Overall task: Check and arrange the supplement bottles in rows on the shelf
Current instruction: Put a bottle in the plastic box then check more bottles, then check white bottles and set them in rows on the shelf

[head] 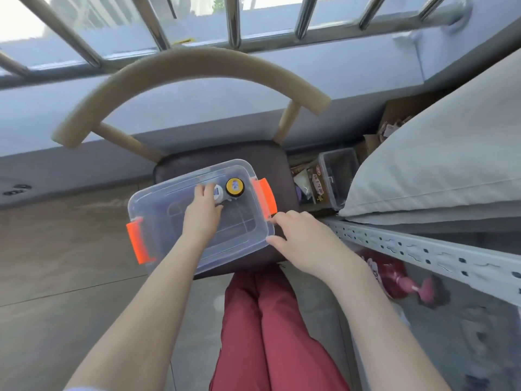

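A clear plastic bin [158, 221] with orange latches sits on a dark chair seat [214, 153]. Two supplement bottles stand in its far right corner: a white-capped bottle [217, 193] and a dark bottle with a yellow top [234, 187]. My left hand [201, 213] reaches down into the bin and its fingers curl around the white-capped bottle. My right hand [304, 238] rests on the bin's near right corner, fingers spread along the rim beside the orange latch [266, 200].
A grey metal shelf rail [423, 249] runs along the right, with a white cushion [439, 165] above it. A second clear box [338, 176] and packets stand on the floor behind the chair. The chair's curved backrest [183, 69] and window bars lie ahead.
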